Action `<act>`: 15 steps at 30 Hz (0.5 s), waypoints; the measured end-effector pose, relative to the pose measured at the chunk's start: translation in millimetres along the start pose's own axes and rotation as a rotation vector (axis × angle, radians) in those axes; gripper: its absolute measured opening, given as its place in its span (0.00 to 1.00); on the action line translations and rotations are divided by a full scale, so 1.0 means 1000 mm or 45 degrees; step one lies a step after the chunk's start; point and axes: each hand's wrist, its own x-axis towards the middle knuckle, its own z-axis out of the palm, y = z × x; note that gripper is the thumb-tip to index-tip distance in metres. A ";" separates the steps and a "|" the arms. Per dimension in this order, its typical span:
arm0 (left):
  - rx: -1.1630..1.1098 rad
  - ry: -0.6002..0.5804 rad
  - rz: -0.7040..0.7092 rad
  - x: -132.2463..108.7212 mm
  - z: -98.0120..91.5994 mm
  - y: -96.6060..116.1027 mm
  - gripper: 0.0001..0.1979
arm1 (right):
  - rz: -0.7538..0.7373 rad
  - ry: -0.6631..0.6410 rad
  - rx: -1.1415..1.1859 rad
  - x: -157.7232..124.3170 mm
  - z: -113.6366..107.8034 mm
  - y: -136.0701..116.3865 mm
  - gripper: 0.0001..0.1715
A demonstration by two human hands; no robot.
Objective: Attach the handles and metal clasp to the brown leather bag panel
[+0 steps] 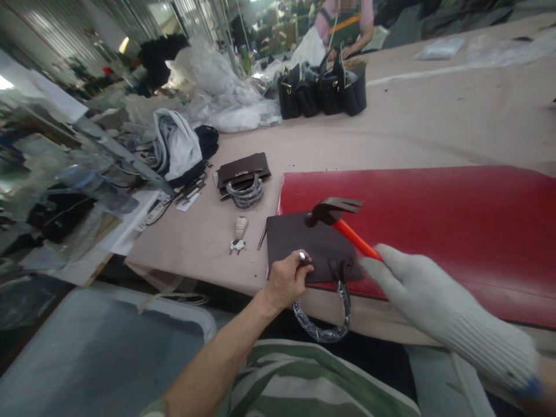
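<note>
A white knitted glove covers my right hand [408, 284], which grips a claw hammer [354, 237] by its orange handle. The hammer's head hangs above a dark brown leather panel [317, 240]. My bare left hand [287, 279] is closed around a short metal punch [303, 256], held over the panel near its lower edge; the punch's lower end is hidden by my fingers. Attached at that edge is a bag handle [324, 335] wrapped in clear plastic, hanging off the table's front. Left of the panel lie a thin metal rod [262, 237] and a white-wrapped pronged tool [238, 236].
Under the panel is a red sheet [417, 214] on the covered table [243, 142]. Brown leather pieces with a wrapped handle [243, 176] lie farther back. Black bags [324, 92] stand near a co-worker [347, 29]. Plastic wrap [212, 81] heaps at back left; a grey bin [113, 347] is below.
</note>
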 end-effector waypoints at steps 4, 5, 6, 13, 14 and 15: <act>-0.087 -0.023 -0.069 0.002 -0.002 0.003 0.05 | 0.158 -0.111 0.116 0.040 0.029 -0.004 0.18; -0.143 -0.020 -0.121 0.003 -0.003 0.005 0.04 | 0.195 -0.136 0.106 0.047 0.037 -0.003 0.18; -0.226 0.004 -0.202 0.005 -0.004 0.007 0.04 | 0.219 -0.152 0.089 0.051 0.044 -0.002 0.19; -0.480 0.400 -0.824 0.029 -0.046 -0.015 0.18 | 0.277 -0.204 0.037 0.051 0.054 0.003 0.22; -0.379 0.364 -0.847 0.031 -0.055 -0.023 0.17 | 0.280 -0.204 0.045 0.051 0.053 0.003 0.22; -0.254 0.319 -0.857 0.033 -0.065 -0.030 0.15 | 0.285 -0.202 0.050 0.051 0.052 0.002 0.22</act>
